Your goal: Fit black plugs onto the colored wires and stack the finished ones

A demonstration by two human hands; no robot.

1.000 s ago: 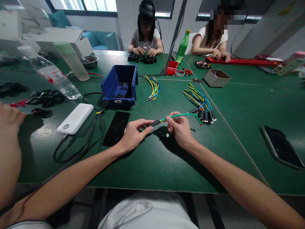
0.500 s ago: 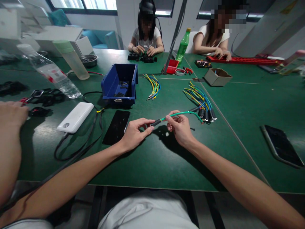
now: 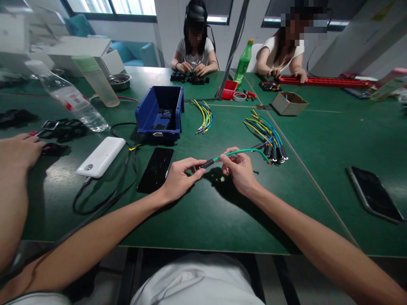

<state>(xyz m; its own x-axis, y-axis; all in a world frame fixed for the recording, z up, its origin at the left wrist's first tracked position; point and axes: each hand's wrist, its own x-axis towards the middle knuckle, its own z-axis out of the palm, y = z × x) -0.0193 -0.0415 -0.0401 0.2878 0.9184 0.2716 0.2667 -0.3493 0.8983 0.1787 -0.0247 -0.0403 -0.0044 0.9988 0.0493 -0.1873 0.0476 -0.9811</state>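
Between finger and thumb, my left hand [image 3: 182,178] pinches a black sleeve [image 3: 208,163] at the left end of a green wire [image 3: 244,151]. My right hand [image 3: 238,169] is closed on the green wire just right of the sleeve. The wire's free end curves down to the right, near a bundle of yellow, blue and green wires [image 3: 262,129] with black sleeves and ring terminals. A second wire bundle [image 3: 206,115] lies farther back. Small black pieces sit in a blue bin [image 3: 159,131] behind my left hand. One small black piece [image 3: 256,172] lies beside my right hand.
A black phone [image 3: 155,169] and a white power bank [image 3: 101,156] with a cable lie left; another phone [image 3: 375,194] lies right. Bottles, a cardboard box [image 3: 289,103] and a red container [image 3: 228,90] stand farther back. A co-worker's arm [image 3: 14,169] reaches in at left; two people sit opposite.
My hands and the green wire stay almost still. The co-worker's hand at left has shifted slightly right. The hands of the person at back right have moved apart along the red strip.
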